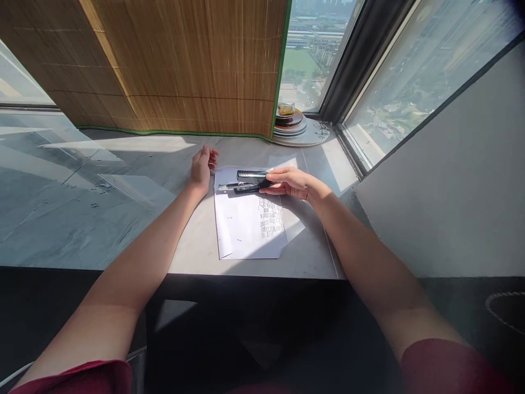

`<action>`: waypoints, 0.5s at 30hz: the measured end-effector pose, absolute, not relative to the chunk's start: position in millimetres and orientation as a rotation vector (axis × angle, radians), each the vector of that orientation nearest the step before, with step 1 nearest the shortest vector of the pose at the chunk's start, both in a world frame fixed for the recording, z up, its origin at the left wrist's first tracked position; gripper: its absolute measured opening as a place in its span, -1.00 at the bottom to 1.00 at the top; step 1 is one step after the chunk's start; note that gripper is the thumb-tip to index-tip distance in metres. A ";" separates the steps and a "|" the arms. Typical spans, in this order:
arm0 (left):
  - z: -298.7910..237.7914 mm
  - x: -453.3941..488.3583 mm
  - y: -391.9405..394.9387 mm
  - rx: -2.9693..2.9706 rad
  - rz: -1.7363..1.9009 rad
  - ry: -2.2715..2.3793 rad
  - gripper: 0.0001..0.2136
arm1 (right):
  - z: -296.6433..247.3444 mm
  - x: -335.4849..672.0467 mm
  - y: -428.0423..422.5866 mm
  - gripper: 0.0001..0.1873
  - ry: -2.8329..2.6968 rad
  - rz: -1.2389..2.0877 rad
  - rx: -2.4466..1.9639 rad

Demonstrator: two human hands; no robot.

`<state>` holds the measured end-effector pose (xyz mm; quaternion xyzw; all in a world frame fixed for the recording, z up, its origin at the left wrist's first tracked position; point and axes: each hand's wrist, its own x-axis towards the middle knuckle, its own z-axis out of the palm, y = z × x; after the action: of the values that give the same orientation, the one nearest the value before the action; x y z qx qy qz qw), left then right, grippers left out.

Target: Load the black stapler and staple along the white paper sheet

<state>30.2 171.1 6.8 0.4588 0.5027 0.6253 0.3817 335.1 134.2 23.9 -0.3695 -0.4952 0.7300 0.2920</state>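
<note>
Stapler point(251, 175), centre: glossy, partly bright metal. Sheet point(241, 224), centre: matt paper. Blind point(197, 65), upper left: wood-like slats. Sill point(192, 241): smooth, stone-like.

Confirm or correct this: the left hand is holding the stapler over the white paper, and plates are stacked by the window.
Wrong hand. The head view shows the right hand holding the stapler over the white paper; plates are indeed stacked by the window.

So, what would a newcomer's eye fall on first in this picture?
Probably the open black stapler in the right hand, over the white paper with rows of dark marks. Next, the large bamboo blind across the upper left, then the stacked plates by the window.
</note>
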 end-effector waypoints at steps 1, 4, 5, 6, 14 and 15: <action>10.2 32.3 169.3 1.129 1.637 1.236 -0.51 | 22.4 334.6 135.3 -0.75 -1.323 1.942 -0.979; 19.6 37.8 164.0 0.984 1.728 1.062 -0.54 | 21.8 333.1 137.1 -0.67 -1.299 1.895 -0.992; 22.1 39.3 162.2 0.942 1.734 1.009 -0.55 | 23.3 332.6 136.9 -0.63 -1.294 1.873 -0.991; 24.3 40.7 160.4 0.907 1.722 0.962 -0.56 | 25.4 332.0 136.2 -0.60 -1.293 1.841 -0.982; 27.3 42.8 150.7 0.674 1.410 0.811 -0.46 | 33.0 325.5 128.5 -0.61 -1.404 1.447 -0.781; 26.4 41.6 150.8 0.656 1.380 0.801 -0.45 | 30.6 324.8 129.0 -0.60 -1.423 1.445 -0.781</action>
<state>41.6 150.8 26.4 0.2888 0.3528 0.6075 0.6505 324.8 129.0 30.6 -0.3180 -0.5794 0.5886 0.4656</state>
